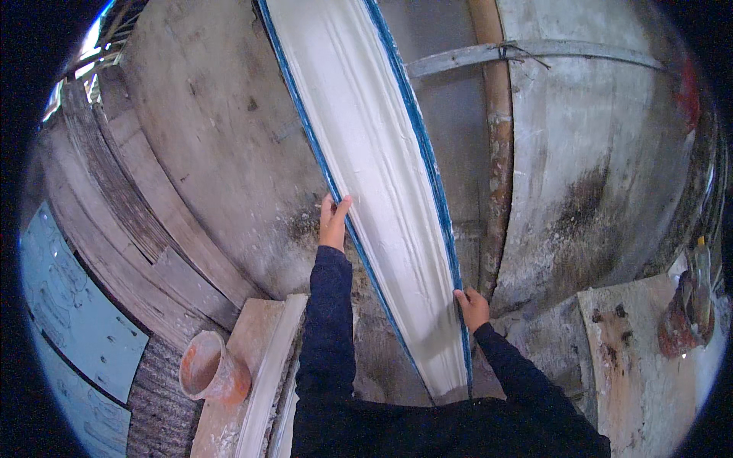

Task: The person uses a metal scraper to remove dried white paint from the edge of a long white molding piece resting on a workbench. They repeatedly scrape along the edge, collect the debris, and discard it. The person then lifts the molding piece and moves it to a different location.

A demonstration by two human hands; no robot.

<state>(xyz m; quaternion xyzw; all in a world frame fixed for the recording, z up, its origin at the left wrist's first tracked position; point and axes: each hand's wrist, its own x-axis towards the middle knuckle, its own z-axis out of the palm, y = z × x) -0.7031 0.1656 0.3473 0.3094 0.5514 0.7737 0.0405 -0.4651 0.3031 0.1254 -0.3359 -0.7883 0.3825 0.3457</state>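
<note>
A long white moulding (pixel 374 175) with lengthwise ridges and blue edges stretches from the top of the view down toward my body, its near end narrowing in the picture. My left hand (pixel 334 223) grips its left blue edge about midway, thumb over the white face and fingers around the outer side. Lower down, my right hand (pixel 473 308) holds the right blue edge near the close end, with the thumb on the rim. Fingers beneath the moulding are partly hidden.
An orange-white plastic pot (pixel 215 369) stands on a plaster-stained board (pixel 252 336) at lower left. Light blue sheets (pixel 84 305) lie farther left. A vertical pole (pixel 498 153) and a crossbar (pixel 458 59) are behind. A dirty bottle-like container (pixel 699 298) sits at right.
</note>
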